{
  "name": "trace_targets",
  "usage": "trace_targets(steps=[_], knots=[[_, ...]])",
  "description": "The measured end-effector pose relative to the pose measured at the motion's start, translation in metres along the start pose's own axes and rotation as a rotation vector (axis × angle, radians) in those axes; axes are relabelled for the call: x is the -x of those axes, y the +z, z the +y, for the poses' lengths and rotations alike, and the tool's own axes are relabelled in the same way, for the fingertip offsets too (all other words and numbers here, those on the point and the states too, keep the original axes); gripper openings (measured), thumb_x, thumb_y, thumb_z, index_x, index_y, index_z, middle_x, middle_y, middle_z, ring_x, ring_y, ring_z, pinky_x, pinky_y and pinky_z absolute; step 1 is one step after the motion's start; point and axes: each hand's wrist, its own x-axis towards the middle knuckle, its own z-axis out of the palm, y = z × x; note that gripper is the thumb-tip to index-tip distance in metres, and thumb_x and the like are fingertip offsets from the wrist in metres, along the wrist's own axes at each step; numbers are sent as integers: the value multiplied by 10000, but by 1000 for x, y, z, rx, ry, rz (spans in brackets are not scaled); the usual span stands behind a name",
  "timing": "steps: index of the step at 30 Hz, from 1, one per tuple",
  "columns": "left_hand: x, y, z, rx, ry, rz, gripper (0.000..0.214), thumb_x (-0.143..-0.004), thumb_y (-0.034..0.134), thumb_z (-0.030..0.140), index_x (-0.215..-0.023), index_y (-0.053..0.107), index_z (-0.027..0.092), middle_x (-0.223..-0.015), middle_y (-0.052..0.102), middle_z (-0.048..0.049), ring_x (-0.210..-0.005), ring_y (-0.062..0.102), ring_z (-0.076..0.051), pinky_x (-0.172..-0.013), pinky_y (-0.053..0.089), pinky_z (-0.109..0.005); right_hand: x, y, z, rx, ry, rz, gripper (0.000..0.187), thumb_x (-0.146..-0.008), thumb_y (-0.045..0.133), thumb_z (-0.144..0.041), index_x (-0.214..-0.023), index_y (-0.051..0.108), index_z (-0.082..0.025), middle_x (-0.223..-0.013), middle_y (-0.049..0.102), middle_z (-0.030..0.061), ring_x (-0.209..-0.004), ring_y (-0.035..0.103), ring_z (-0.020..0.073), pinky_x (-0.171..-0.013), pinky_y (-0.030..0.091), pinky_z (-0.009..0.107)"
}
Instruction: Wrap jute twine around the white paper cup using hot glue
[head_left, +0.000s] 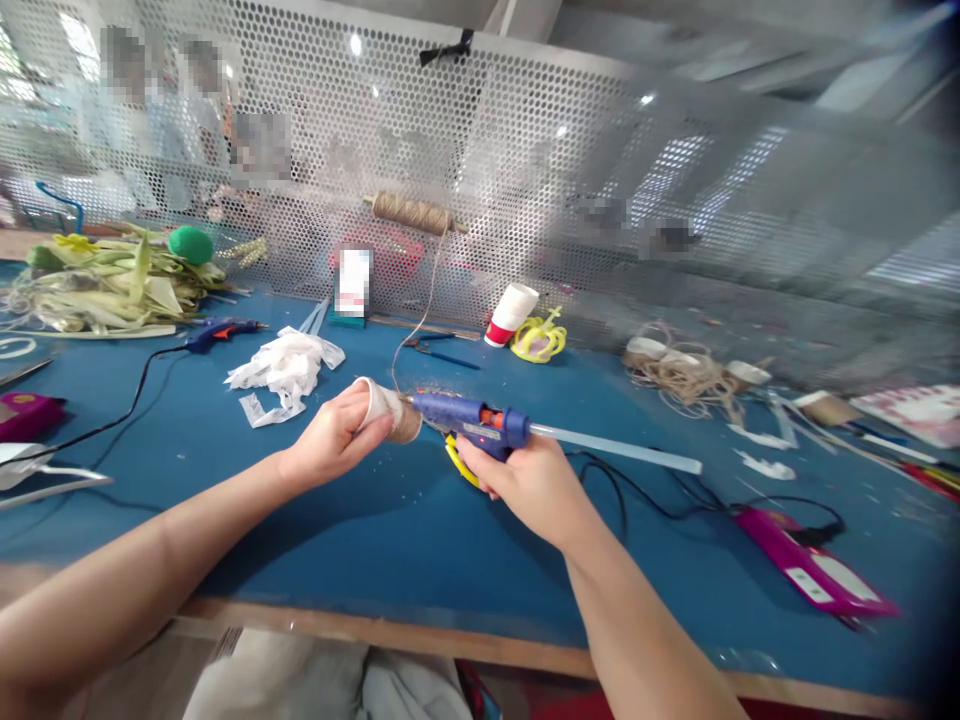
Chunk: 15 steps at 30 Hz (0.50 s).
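- Cup [391, 410], held over mid-table: L hand [334, 435] fingers curled round it; R hand [529, 480] gripped glue gun [465, 418], nozzle approx. at cup's 3 o'clock, contact unclear.
- Risk: a slip at such close range could've burned L fingertips.
- Twine [430, 300], from spool [411, 213] at 12, might've snagged; cable [679, 516], approx. 4, might've tugged gun.
- Plastic [289, 365] crowded 10; room lay 5–7, to near edge [390, 640].

The blue tabletop [450, 565] offers room along its front, but a magenta box [814, 565] (slantwise) blocks the right.
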Motion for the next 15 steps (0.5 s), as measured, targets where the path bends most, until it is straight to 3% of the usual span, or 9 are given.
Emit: trace_targets(steps=[4,7,9,12,15], knots=[[-3,-1,2,-111,169,-9,228,-876,423,159,-649,432,178,-591,485,1,-594,398,-121,-663,424,-310,-9,-1,5,-201,111,-77,276,-751,554,-358,-548,509,-175,-380,461,-43,-348,428,88,-409,376,230],[-3,-2,4,-119,192,4,236,-869,427,141,-637,414,180,-574,462,11,-590,386,-118,-661,425,-303,-25,-6,16,-439,168,-133,232,-708,602,-384,-683,556,-157,-393,448,-68,-344,391,73,-375,327,215],[-2,-2,3,-112,159,16,248,-871,427,145,-627,407,181,-568,447,13,-606,394,-122,-667,426,-305,-42,-12,28,-546,187,-86,223,-678,634,-364,-687,540,-161,-434,473,-65,-377,412,68,-397,342,211],[0,0,2,-96,88,26,274,-880,419,166,-607,397,179,-566,433,11,-617,402,-125,-638,419,-294,-72,-17,51,-478,290,69,190,-654,661,-311,-656,537,-167,-563,571,-19,-490,513,82,-490,426,219],[1,0,0,-87,73,27,289,-884,416,183,-596,387,179,-553,416,12,-606,402,-126,-623,417,-295,-97,-12,79,-357,378,115,167,-710,639,-276,-626,551,-161,-563,595,10,-474,522,86,-487,428,226]])
